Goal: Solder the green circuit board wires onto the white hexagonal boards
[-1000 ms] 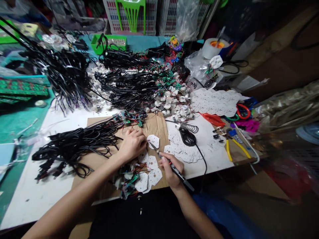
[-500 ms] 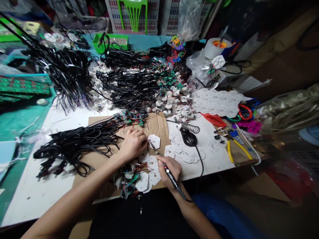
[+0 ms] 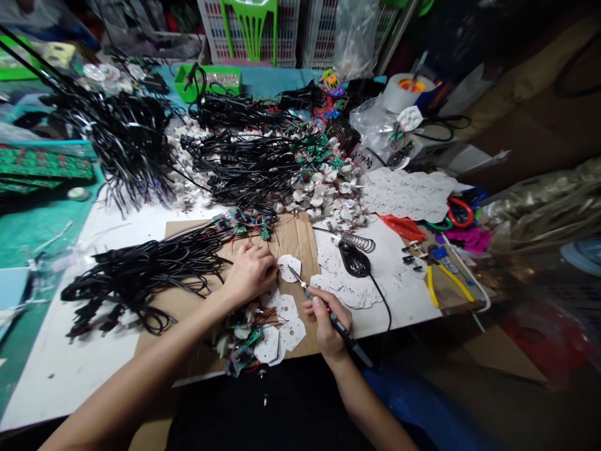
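My right hand point(image 3: 331, 319) is closed around a soldering iron point(image 3: 339, 327), whose metal tip points up and left over a white octagonal circuit board point(image 3: 290, 268). At that board's left edge is my left hand point(image 3: 253, 272), its fingers pinched together; thin red wires show by the fingertips, but what they grip is hidden. More white boards point(image 3: 292, 334) lie between my forearms on the cardboard point(image 3: 307, 250). Green boards with red wires point(image 3: 248, 344) and white parts are heaped beside them, partly under my left wrist.
Black cable bundles point(image 3: 159, 269) lie to the left, with more cables point(image 3: 253, 156) and white parts behind. A dark pad point(image 3: 354, 259) with a coiled spring holder point(image 3: 359, 242) stands right of the cardboard. Yellow-handled pliers point(image 3: 451, 282) lie near the right edge.
My right hand has moved a little right, drawing the soldering iron's tip back from my left fingertips. My left hand stays almost in place.
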Demonstrator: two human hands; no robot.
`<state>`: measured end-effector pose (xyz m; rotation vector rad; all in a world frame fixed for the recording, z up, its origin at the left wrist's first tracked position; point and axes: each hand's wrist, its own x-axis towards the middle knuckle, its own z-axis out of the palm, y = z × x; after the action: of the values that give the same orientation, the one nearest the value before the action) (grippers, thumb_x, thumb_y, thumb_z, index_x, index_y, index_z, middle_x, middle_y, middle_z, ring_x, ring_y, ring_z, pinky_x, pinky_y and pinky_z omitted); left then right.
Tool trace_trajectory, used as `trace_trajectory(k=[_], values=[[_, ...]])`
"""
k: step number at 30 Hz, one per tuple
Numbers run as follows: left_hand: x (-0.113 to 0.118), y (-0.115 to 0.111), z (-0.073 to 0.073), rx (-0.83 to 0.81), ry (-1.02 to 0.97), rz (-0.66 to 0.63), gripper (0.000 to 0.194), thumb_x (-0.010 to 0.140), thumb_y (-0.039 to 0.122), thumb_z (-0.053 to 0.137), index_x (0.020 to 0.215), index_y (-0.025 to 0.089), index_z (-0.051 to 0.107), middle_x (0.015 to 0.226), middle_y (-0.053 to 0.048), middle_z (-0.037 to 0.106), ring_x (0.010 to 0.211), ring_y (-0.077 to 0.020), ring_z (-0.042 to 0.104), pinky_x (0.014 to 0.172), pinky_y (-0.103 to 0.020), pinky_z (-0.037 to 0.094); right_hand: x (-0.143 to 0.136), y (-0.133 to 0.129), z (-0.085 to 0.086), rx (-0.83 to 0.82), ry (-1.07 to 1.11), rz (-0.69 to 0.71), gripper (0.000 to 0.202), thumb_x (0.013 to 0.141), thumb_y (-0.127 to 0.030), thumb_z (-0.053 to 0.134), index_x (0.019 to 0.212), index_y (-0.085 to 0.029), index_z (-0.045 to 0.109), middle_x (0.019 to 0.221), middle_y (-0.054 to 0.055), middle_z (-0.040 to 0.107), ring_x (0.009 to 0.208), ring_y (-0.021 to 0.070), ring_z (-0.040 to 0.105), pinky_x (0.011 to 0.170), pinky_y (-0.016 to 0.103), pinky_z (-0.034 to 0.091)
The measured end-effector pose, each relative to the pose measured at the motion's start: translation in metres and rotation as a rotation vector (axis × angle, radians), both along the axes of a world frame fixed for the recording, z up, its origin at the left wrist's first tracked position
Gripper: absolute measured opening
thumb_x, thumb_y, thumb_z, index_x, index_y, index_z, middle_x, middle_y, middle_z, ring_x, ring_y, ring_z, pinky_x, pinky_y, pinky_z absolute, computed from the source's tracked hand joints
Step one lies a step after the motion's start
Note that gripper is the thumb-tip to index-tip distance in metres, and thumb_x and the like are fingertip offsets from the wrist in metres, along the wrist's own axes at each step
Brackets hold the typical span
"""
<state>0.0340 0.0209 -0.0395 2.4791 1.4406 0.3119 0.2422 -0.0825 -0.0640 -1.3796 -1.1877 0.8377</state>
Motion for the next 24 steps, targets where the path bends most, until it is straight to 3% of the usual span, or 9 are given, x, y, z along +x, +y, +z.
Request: trace_trajectory(k=[4, 9, 11, 13, 16, 19, 24], values=[[-0.002, 0.0, 0.005, -0.029, -0.037, -0.023, 0.016, 0.09, 0.022, 0.058, 0.079, 0.02, 0.07, 0.087, -0.006, 0.074, 0.086, -0.0231, 0.061, 0.091, -0.045, 0.036, 0.001, 0.0, -0.002, -0.005, 0.026, -0.024, 0.028, 0.099, -0.036, 0.059, 0.107, -0.019, 0.08, 0.072, 0.004, 0.078, 0.055, 0.0158, 0.072, 0.055, 0.027, 0.063], [-0.012, -0.011, 0.018, -0.149, -0.081, -0.259, 0.014, 0.092, 0.023, 0.06, 0.081, 0.022, 0.069, 0.082, -0.001, 0.072, 0.082, -0.0193, 0.063, 0.09, -0.041, 0.039, 0.002, 0.0, -0.004, -0.001, 0.069, -0.046, 0.027, 0.099, -0.036, 0.06, 0.106, -0.02, 0.08, 0.07, 0.002, 0.077, 0.055, 0.0155, 0.071, 0.055, 0.026, 0.063], [-0.017, -0.016, 0.022, -0.173, -0.093, -0.294, 0.015, 0.094, 0.023, 0.06, 0.083, 0.022, 0.07, 0.082, -0.002, 0.072, 0.083, -0.0194, 0.064, 0.09, -0.04, 0.04, 0.002, 0.0, -0.004, 0.004, 0.073, -0.043, 0.026, 0.098, -0.035, 0.06, 0.105, -0.02, 0.08, 0.07, 0.002, 0.077, 0.055, 0.0156, 0.071, 0.055, 0.026, 0.063], [-0.021, -0.016, 0.023, -0.161, -0.147, -0.259, 0.015, 0.097, 0.025, 0.059, 0.091, 0.022, 0.072, 0.094, -0.004, 0.074, 0.091, -0.0203, 0.065, 0.091, -0.039, 0.043, 0.001, 0.0, -0.003, 0.003, 0.078, -0.04, 0.026, 0.098, -0.035, 0.06, 0.106, -0.02, 0.08, 0.07, 0.002, 0.077, 0.055, 0.0155, 0.071, 0.055, 0.026, 0.062], [-0.029, -0.01, 0.017, -0.052, -0.234, -0.063, 0.018, 0.1, 0.032, 0.057, 0.097, 0.022, 0.072, 0.107, -0.008, 0.073, 0.101, -0.0226, 0.064, 0.092, -0.039, 0.046, 0.001, 0.001, -0.003, 0.005, 0.09, -0.045, 0.026, 0.098, -0.035, 0.061, 0.105, -0.019, 0.081, 0.069, 0.002, 0.077, 0.054, 0.015, 0.071, 0.054, 0.026, 0.062], [-0.038, -0.004, 0.004, 0.011, -0.203, 0.096, 0.019, 0.099, 0.032, 0.058, 0.094, 0.021, 0.072, 0.101, -0.008, 0.072, 0.097, -0.024, 0.063, 0.089, -0.039, 0.047, 0.002, 0.001, -0.003, 0.011, 0.091, -0.037, 0.026, 0.098, -0.035, 0.061, 0.104, -0.019, 0.081, 0.068, 0.002, 0.076, 0.053, 0.0145, 0.07, 0.053, 0.024, 0.061], [-0.047, -0.012, -0.002, -0.148, -0.141, 0.026, 0.028, 0.102, 0.035, 0.053, 0.09, 0.02, 0.073, 0.087, -0.006, 0.072, 0.085, -0.0207, 0.063, 0.079, -0.033, 0.048, 0.002, 0.001, -0.007, -0.003, 0.079, -0.039, 0.027, 0.098, -0.037, 0.061, 0.105, -0.019, 0.08, 0.068, 0.002, 0.076, 0.054, 0.0139, 0.069, 0.054, 0.024, 0.061]])
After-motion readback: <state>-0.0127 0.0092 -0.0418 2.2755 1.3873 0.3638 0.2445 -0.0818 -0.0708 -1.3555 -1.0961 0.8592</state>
